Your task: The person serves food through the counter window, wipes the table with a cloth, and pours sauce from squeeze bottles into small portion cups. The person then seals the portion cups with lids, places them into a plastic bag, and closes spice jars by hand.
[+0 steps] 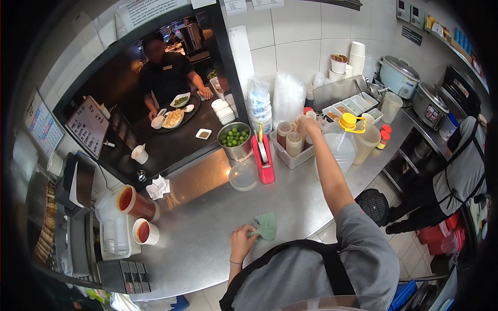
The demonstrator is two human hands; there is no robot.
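My left hand (pixel 242 243) pinches the edge of a green cloth (pixel 265 226) that lies on the steel counter (pixel 207 217). With my arm stretched forward, my right hand (pixel 309 125) is closed at the top of a squeeze bottle in a grey plastic basket (pixel 291 160); its fingertips are small and partly hidden. Another squeeze bottle (pixel 294 144) with pale contents stands in the basket, beside a brown-filled bottle (pixel 283 133). Left of the basket are a red tape dispenser (pixel 265 165), a steel pot of green limes (pixel 234 137) and a clear round container (pixel 243 177).
A large clear jug with a yellow cap (pixel 351 123) stands beside my right forearm. At left are a red-sauce container (pixel 138 202) and a sauce cup (pixel 146 231). Beyond the pass window, a person (pixel 168 78) holds a tray of dishes. Another person (pixel 456 166) stands at right.
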